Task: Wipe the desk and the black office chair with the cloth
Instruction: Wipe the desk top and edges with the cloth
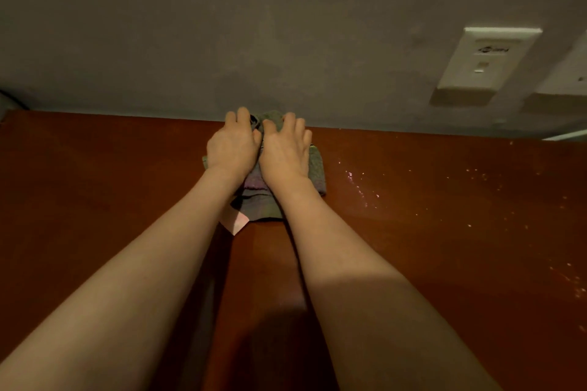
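Note:
A grey-green cloth (pixel 316 170) lies bunched on the reddish-brown desk (pixel 95 174), up against the far edge by the wall. My left hand (pixel 233 144) and my right hand (pixel 286 149) lie side by side on top of it, palms down, fingers fairly straight and pressing it onto the desk. The fingertips reach the wall line. A pale pink corner (pixel 235 222) sticks out from under the near edge of the cloth. The black office chair is out of view.
A grey wall (pixel 222 25) rises directly behind the desk. A white wall plate (pixel 486 62) is mounted on it at the upper right, with another at the frame's right edge. Shiny wet specks (pixel 359 187) dot the desk to the right of the cloth.

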